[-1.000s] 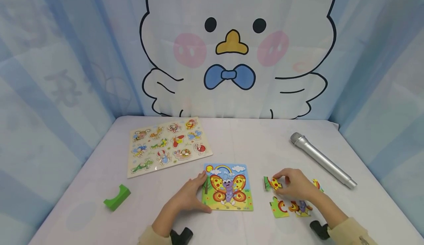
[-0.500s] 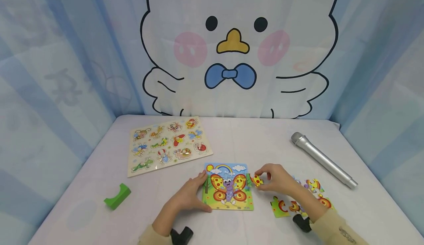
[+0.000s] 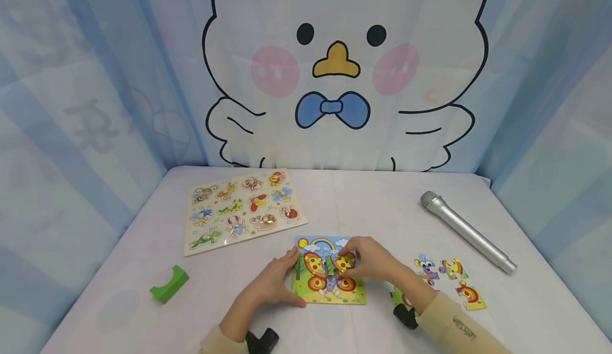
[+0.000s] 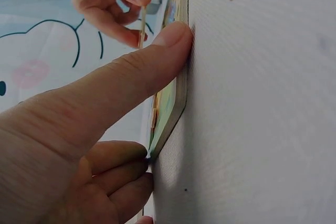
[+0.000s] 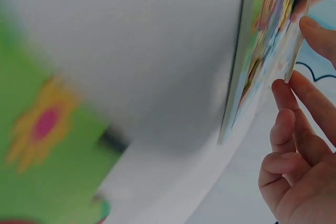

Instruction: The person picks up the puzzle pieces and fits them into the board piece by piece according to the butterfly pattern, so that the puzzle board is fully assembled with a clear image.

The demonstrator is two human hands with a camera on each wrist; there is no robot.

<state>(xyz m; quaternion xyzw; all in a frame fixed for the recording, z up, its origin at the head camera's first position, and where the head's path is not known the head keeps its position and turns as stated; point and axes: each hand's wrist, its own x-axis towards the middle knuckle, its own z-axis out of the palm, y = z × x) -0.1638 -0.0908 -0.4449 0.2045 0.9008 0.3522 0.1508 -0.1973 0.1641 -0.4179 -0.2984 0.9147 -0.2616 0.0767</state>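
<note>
Hands both at the butterfly board: left hand (image 3: 273,282) was spread wide at its near-left corner, thumb along the near edge, fingers against the left side; right hand (image 3: 370,258) pinched a puzzle piece (image 3: 340,263) between thumb and fingertips. Piece showed green at one side, yellow with red dots at the other. It was over the upper right part of the butterfly board (image 3: 303,291), tilted, with a gap to the board face visible from both wrists. Board lay flat mid-desk (image 3: 344,200), butterfly, rainbow and sun printed on it. Four loose pieces lay right of it: a purple head piece (image 3: 426,270), a yellow-and-orange piece (image 3: 453,269), a red-spiral piece (image 3: 470,296), and a green piece (image 3: 399,296) partly hidden by the right wrist. Insect board (image 3: 246,210) sat slanted at back left, green block (image 3: 170,284) with a curved notch at left, silver microphone (image 3: 468,232) diagonal at right. Behind stood a pale blue curtain (image 3: 334,146) with a cartoon bird.
</note>
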